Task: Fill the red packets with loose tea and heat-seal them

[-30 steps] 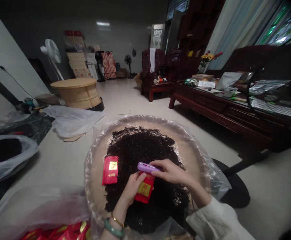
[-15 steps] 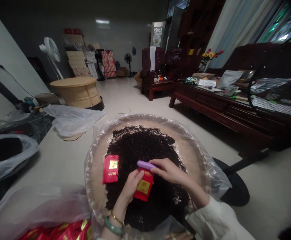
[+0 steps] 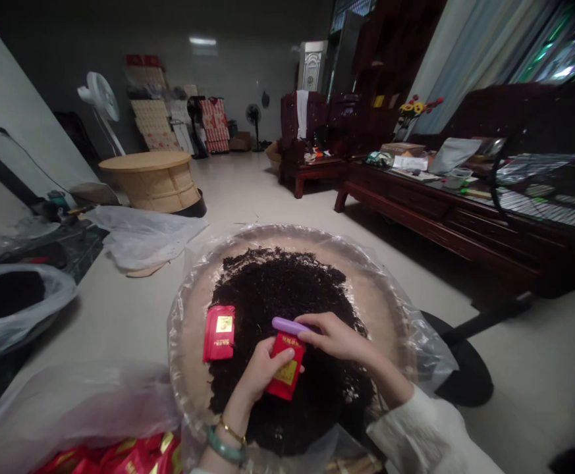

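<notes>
My left hand (image 3: 262,368) is closed around a small red packet (image 3: 284,390) with a gold label, its thumb lying across the front. Between the fingers of my right hand (image 3: 334,336) is a smooth purple rod-shaped tool (image 3: 287,325), whose exact kind I cannot make out. The tool lies across the packet's top edge. Both hands hover over dark, loose tea leaves (image 3: 277,283) spread in a round, plastic-lined tray (image 3: 188,342). On the leaves' left edge rests a stack of similar red packets (image 3: 219,333).
A clear plastic bag with many red packets (image 3: 134,454) stands at lower left. Beyond it is a plastic-lined container of dark material (image 3: 5,296). A plastic sheet (image 3: 143,234) lies near a round wooden table (image 3: 146,178). A long dark wood table (image 3: 430,210) stands right.
My left thumb has slid down from the packet's top edge onto its front, uncovering the printing near the top. My right hand and the purple tool have hardly moved.
</notes>
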The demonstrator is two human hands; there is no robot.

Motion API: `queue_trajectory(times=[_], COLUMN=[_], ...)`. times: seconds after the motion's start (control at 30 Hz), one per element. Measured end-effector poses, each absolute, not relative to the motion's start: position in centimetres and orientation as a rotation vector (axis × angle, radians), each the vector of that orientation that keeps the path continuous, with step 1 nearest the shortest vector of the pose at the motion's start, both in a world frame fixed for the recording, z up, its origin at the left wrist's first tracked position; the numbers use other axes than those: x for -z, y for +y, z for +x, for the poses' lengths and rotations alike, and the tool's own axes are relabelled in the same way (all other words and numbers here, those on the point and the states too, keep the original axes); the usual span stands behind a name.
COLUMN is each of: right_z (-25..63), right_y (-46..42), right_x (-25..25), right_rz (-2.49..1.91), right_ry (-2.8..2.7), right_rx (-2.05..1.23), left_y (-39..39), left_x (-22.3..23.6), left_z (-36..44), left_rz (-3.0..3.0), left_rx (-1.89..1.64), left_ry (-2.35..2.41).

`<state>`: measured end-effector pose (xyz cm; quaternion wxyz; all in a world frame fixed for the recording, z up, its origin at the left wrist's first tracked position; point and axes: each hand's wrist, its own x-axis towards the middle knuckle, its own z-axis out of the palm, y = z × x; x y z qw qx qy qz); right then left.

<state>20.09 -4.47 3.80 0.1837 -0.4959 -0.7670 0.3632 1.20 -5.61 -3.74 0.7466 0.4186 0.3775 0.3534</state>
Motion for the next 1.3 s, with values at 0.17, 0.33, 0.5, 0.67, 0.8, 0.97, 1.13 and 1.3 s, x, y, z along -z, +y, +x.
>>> queue_trajectory(times=[0.17, 0.33, 0.5, 0.67, 0.8, 0.97, 1.13, 1.3], right_z=[20.8, 20.5, 20.1, 19.4, 18.5, 17.6, 17.5, 17.5], right_y=[-4.3, -4.4, -4.6, -4.9, -5.0, -4.9, -5.0, -5.0], right_x=[-3.6, -3.6, -3.8, -3.9, -3.8, -3.2, -2.9, -2.9], right_rz=[-1.423, -1.399, -1.376, -1.34, -1.453, -1.575, -1.579, -1.577], right_ry=[-2.148, -2.126, -2.187, -2.242, -2.242, -2.168, -2.141, -2.148], right_rx=[-1.088, -1.087, -1.03, -1.027, -0.963, -0.914, -0.917, -0.911], left_y=[-5.5, -5.5, -5.2, -5.2, -5.3, -5.2, -5.2, -5.3], left_x=[4.3, 4.0, 3.2, 3.2, 3.3, 3.2, 3.2, 3.3], left_z=[1.2, 1.2, 1.0, 1.0, 1.0, 0.9, 0.8, 0.8], left_rz=[0.916, 0.89, 0.772, 0.751, 0.743, 0.739, 0.748, 0.74], left_rx=[-0.797, -0.813, -0.968, -0.928, -0.945, -0.953, -0.946, -0.953], left_ry=[0.823, 0.829, 0.795, 0.776, 0.778, 0.759, 0.761, 0.755])
